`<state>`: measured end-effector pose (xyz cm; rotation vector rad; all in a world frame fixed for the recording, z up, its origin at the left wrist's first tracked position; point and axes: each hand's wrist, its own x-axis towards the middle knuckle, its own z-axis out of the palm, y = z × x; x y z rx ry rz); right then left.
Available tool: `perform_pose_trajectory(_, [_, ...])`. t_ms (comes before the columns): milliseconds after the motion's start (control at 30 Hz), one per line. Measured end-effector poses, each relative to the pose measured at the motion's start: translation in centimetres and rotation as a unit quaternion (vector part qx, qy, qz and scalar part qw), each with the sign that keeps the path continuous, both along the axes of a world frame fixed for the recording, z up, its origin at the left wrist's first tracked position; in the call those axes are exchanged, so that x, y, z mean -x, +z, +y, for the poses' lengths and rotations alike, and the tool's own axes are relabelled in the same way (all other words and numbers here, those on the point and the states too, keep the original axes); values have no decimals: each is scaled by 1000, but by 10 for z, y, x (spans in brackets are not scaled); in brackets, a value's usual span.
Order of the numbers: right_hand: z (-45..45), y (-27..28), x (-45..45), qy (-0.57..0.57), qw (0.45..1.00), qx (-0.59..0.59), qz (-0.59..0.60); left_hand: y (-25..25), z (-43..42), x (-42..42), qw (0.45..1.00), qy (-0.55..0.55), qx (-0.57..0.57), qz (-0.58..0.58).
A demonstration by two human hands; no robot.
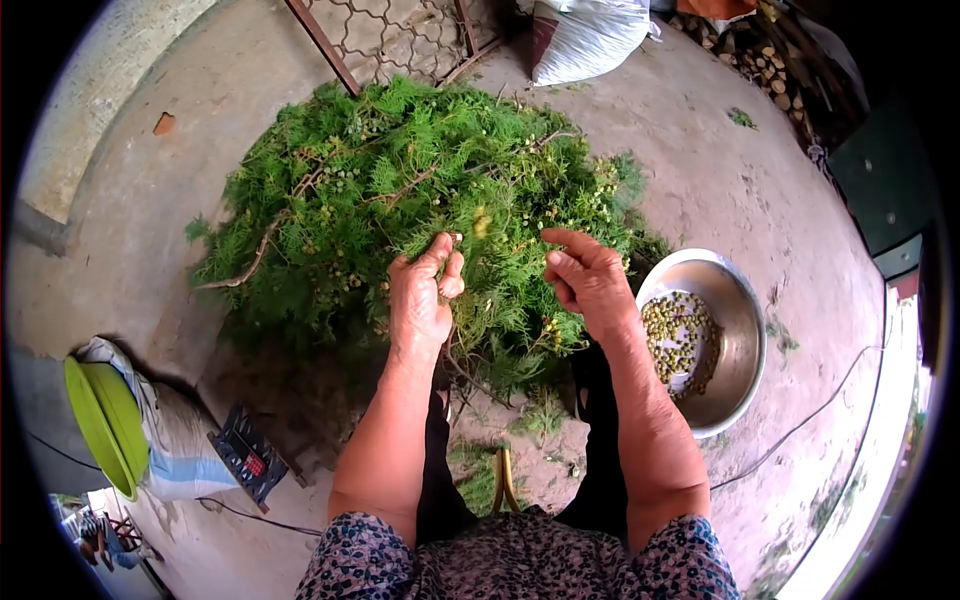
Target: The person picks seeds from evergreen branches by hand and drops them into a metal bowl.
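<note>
A big heap of green conifer branches, bearing small round green cones, lies on the floor in front of me. My left hand is closed in a pinch above the heap's near side; a short twig with a pale end shows at its fingertips. To its right, my right hand hovers over the foliage, its index finger stretched out apart from the thumb and the other fingers curled. I see nothing held in it. Right of that forearm stands a metal basin with many small green cones on its bottom.
A white sack and a rusty metal frame with wire mesh are at the back. At left are a lime-green basin, a sack and a dark plastic crate. Stacked firewood fills the far right; a cable crosses the floor.
</note>
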<state>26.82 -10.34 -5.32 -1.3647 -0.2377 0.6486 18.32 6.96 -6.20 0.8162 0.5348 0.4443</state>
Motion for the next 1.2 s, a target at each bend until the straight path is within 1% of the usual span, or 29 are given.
perform_pose_trajectory(33, [5, -4, 3, -16, 1000, 4, -3, 0, 0, 1, 1000, -1, -1, 0])
perform_pose_trajectory(100, [10, -14, 1, -6, 997, -42, 67, 1, 2, 2, 999, -33, 6, -30])
perform_pose_trajectory(167, [19, -19, 8, -36, 984, -64, 164, 2, 5, 3, 998, -47, 20, -33])
perform_pose_trajectory(233, [26, -24, 15, -5, 983, -24, 183, 3, 8, 6, 990, -95, 84, -53])
perform_pose_trajectory(267, [30, -24, 18, 23, 982, -4, 187, 2, 8, 6, 987, -110, 97, -64])
perform_pose_trajectory(300, [32, -25, 21, 54, 979, -11, 195, 2, 7, 6, 987, -112, 97, -63])
perform_pose_trajectory(367, [36, -18, 27, 77, 973, -8, 216, 4, 6, 6, 984, -118, 119, -65])
perform_pose_trajectory(500, [41, -23, 36, 78, 973, 6, 217, 3, 5, 8, 980, -135, 130, -71])
perform_pose_trajectory(567, [45, -27, 42, 26, 980, 40, 195, 2, 5, 9, 964, -162, 184, -106])
perform_pose_trajectory(600, [45, -29, 43, 17, 982, -10, 189, 4, 4, 9, 959, -169, 199, -110])
perform_pose_trajectory(633, [45, -27, 42, 17, 982, -9, 190, 3, 4, 9, 959, -169, 200, -110])
perform_pose_trajectory(700, [42, -22, 36, 79, 961, -37, 261, 1, 4, 10, 941, -213, 209, -160])
perform_pose_trajectory(733, [41, -24, 32, 122, 950, -19, 288, 2, 4, 11, 937, -224, 203, -175])
perform_pose_trajectory(767, [41, -25, 32, 122, 949, -19, 288, 3, 4, 11, 937, -224, 203, -175])
perform_pose_trajectory(833, [42, -24, 34, 169, 943, 45, 285, 3, 5, 12, 935, -215, 213, -187])
perform_pose_trajectory(867, [41, -24, 34, 198, 932, 21, 302, 3, 5, 13, 939, -209, 188, -196])
perform_pose_trajectory(900, [41, -23, 36, 198, 932, 21, 302, 2, 7, 13, 940, -209, 188, -196])
perform_pose_trajectory(967, [42, -22, 39, 181, 930, -33, 318, 0, 12, 13, 915, -252, 182, -256])
perform_pose_trajectory(1000, [41, -27, 41, 163, 928, -69, 328, 1, 14, 14, 918, -246, 183, -250])
perform_pose_trajectory(1033, [41, -25, 43, 164, 928, -68, 328, 3, 14, 15, 919, -245, 183, -250])
perform_pose_trajectory(1100, [42, -17, 46, 60, 945, -89, 308, 7, 13, 15, 945, -154, 181, -224])
perform_pose_trajectory(1133, [44, -15, 47, 27, 958, -99, 269, 9, 14, 14, 961, -114, 134, -213])
perform_pose_trajectory(1167, [45, -16, 47, 27, 958, -98, 268, 10, 13, 12, 961, -115, 134, -215])
perform_pose_trajectory(1200, [46, -20, 46, 8, 973, -80, 217, 11, 12, 10, 992, -29, 60, -108])
